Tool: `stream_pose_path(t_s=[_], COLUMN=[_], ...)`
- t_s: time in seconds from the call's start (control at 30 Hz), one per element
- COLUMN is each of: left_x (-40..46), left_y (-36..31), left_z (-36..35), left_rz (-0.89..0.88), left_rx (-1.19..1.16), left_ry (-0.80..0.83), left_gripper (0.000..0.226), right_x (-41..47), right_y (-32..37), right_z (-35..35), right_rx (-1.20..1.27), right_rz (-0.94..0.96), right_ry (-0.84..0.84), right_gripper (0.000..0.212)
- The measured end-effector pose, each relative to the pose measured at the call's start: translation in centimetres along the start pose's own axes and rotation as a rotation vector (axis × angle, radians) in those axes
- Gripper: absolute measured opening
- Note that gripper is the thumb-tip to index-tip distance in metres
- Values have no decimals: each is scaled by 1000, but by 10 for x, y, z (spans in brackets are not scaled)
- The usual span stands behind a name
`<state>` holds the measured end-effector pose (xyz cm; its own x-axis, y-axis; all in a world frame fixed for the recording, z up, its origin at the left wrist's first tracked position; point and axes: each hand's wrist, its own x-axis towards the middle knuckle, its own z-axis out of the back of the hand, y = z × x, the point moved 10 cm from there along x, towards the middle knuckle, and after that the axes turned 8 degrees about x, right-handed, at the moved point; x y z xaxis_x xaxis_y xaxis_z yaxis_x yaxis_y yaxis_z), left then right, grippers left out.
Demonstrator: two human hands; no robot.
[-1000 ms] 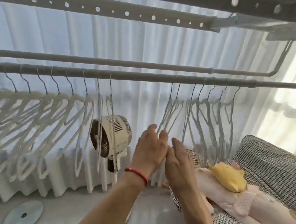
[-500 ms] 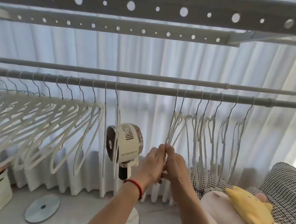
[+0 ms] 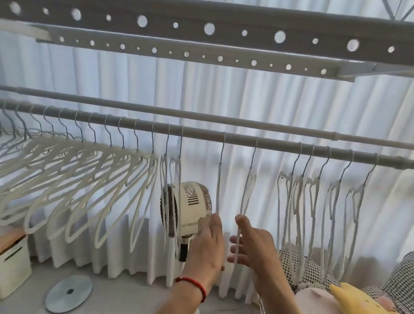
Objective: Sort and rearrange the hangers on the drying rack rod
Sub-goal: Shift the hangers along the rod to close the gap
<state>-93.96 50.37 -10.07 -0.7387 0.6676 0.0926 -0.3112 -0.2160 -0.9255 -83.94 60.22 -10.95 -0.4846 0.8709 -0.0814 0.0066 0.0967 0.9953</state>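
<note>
Near rod (image 3: 203, 132) carries all the hangers; big fanned batch (image 3: 75, 181) on the left, five bunched (image 3: 317, 214) on the right, two singles hanging apart mid-rod. Left hand (image 3: 207, 249) at the lower end of the left single (image 3: 219, 183), fingers straight and touching it, grip wide; right hand (image 3: 251, 246) has loosely curled fingers round the right single (image 3: 247, 194), holding it. Fan (image 3: 190, 206) behind the left hand.
</note>
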Motion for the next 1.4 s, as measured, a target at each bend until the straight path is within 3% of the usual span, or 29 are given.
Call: stream_pose_path(t_s=[0.37, 0.6, 1.4], left_x=[6, 7, 11], left_y=[8, 9, 23], left_z=[23, 37, 59], left_rz=[-3, -7, 60], left_rx=[-22, -44, 15], left_ry=[-65, -97, -122], left_gripper=[51, 39, 53], right_x=[0, 1, -11], right_y=[-2, 2, 3], right_z=[-44, -56, -74], right_rx=[-15, -34, 9], right_rz=[-30, 1, 4], right_ry=[117, 139, 143], right_gripper=[54, 49, 48])
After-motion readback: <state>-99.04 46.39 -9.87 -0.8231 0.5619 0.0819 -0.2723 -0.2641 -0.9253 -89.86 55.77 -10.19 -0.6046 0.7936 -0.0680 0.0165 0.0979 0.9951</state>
